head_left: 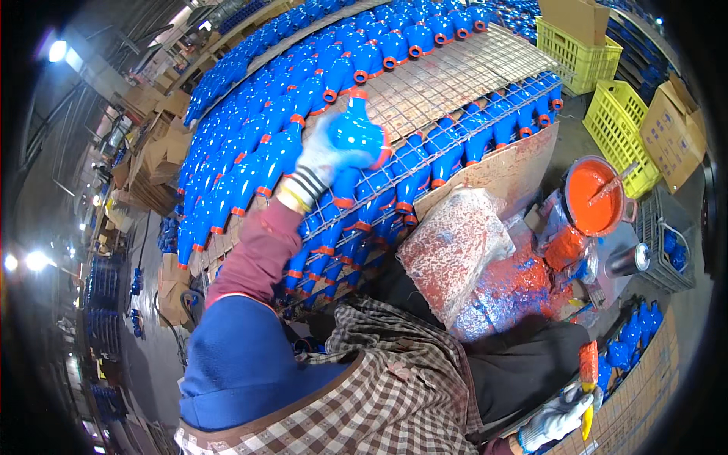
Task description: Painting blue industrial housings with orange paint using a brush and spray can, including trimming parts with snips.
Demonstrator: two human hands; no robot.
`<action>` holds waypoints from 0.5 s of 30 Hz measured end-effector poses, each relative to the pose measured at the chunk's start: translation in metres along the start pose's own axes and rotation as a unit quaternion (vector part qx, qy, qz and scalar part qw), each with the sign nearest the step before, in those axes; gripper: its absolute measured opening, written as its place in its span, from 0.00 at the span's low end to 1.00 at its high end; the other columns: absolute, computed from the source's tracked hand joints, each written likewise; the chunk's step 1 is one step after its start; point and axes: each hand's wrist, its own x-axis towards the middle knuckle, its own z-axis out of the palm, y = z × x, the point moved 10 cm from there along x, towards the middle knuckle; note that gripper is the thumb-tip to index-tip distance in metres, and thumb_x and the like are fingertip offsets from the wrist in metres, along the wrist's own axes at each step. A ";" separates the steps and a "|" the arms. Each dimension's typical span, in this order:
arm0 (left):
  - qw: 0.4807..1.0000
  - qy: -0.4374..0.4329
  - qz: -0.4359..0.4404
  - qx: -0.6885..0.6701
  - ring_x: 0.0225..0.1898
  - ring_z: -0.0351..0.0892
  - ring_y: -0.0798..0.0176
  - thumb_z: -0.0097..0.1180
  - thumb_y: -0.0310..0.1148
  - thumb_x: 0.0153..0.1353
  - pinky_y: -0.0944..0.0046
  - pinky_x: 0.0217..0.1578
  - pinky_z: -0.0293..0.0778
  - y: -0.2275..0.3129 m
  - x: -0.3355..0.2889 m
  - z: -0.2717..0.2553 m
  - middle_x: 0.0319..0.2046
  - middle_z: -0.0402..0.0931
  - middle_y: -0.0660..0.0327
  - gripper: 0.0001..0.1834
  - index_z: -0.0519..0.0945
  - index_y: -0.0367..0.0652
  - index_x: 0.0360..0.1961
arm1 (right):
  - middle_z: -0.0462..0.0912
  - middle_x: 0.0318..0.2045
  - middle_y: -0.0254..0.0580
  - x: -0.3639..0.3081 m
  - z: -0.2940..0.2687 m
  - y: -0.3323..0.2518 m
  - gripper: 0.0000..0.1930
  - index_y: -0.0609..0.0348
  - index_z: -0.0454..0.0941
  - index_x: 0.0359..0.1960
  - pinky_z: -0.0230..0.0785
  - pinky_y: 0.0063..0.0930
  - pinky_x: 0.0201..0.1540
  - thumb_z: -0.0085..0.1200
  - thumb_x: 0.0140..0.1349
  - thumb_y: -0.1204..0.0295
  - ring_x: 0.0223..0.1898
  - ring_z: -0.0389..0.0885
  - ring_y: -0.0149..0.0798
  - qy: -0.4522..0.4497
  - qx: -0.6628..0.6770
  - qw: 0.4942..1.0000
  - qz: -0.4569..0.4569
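Note:
My gloved left hand (322,158) is closed round a glossy blue vase (356,135) with an orange-red mouth and base rim. It holds the vase over the near edge of a wire-mesh rack (447,80), its neck pointing away from me. Many similar blue vases (288,95) stand or lie in packed rows behind and left of it. Down at the lower right, my gloved right hand (557,418) grips a paintbrush (588,379) by its yellow handle. The bristles are coated in orange-red paint and point upward, beside a few blue vases (626,341) on another mesh rack.
A pot of orange-red paint (591,216) with a stick in it stands at the right. Paint-spattered sheeting (462,250) lies before my knees. Around are a can (628,260), yellow crates (622,125), a grey crate (660,250) and a cardboard box (675,136). More vases sit under the rack.

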 end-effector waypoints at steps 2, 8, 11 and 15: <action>0.963 0.009 -0.022 0.269 0.53 0.80 0.52 0.80 0.48 0.29 0.57 0.56 0.75 -0.005 0.023 -0.033 0.52 0.78 0.49 0.58 0.69 0.36 0.64 | 0.79 0.43 0.41 -0.003 0.008 0.004 0.23 0.66 0.69 0.64 0.69 0.24 0.45 0.51 0.74 0.64 0.38 0.75 0.31 -0.028 0.032 0.999 0.027; 0.834 -0.013 -0.075 0.546 0.62 0.74 0.45 0.72 0.61 0.35 0.53 0.64 0.69 -0.030 0.071 -0.065 0.59 0.75 0.45 0.55 0.73 0.42 0.64 | 0.78 0.37 0.39 -0.011 0.006 -0.001 0.21 0.66 0.71 0.61 0.69 0.24 0.42 0.51 0.73 0.66 0.34 0.73 0.30 0.017 0.068 0.997 0.020; 0.824 0.017 -0.016 0.567 0.61 0.75 0.43 0.70 0.56 0.39 0.52 0.63 0.69 -0.044 0.086 -0.075 0.58 0.76 0.43 0.47 0.77 0.40 0.61 | 0.78 0.37 0.42 -0.029 0.018 -0.057 0.15 0.65 0.72 0.55 0.70 0.22 0.34 0.46 0.74 0.68 0.31 0.74 0.29 -0.024 -0.173 0.951 -0.254; 0.857 -0.025 0.224 0.464 0.60 0.75 0.43 0.68 0.47 0.44 0.51 0.61 0.70 -0.051 0.092 -0.070 0.57 0.77 0.43 0.40 0.78 0.37 0.59 | 0.77 0.34 0.35 -0.051 0.001 -0.070 0.08 0.58 0.73 0.48 0.71 0.20 0.28 0.47 0.74 0.69 0.28 0.75 0.26 0.084 -0.489 0.849 -0.183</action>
